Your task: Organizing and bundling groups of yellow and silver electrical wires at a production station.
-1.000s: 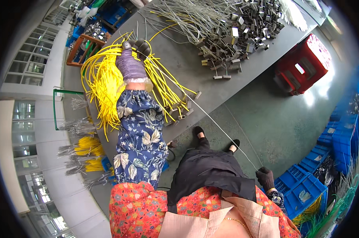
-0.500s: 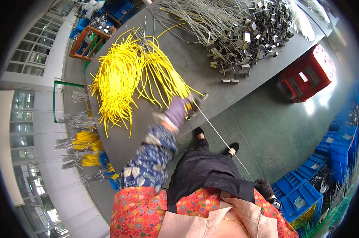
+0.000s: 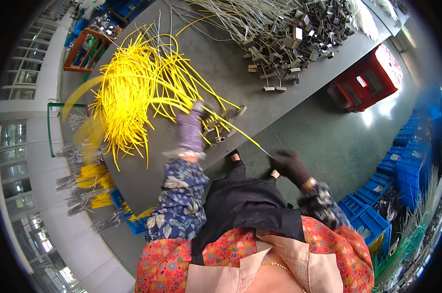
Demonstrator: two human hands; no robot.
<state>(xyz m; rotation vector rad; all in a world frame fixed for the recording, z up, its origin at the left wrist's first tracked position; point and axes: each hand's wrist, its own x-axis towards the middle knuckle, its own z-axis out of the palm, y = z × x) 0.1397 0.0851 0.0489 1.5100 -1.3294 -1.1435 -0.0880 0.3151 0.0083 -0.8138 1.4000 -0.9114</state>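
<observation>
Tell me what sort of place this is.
Most likely a factory or assembly workshop. A grey worktable carries a heap of yellow cables and a pile of small metal clips, and blue plastic crates stand stacked on the concrete floor.

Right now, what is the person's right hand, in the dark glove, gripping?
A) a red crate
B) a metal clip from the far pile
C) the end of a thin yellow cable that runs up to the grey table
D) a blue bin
C: the right hand closes on the end of a yellow cable stretched from the grey table, near the left hand.
</observation>
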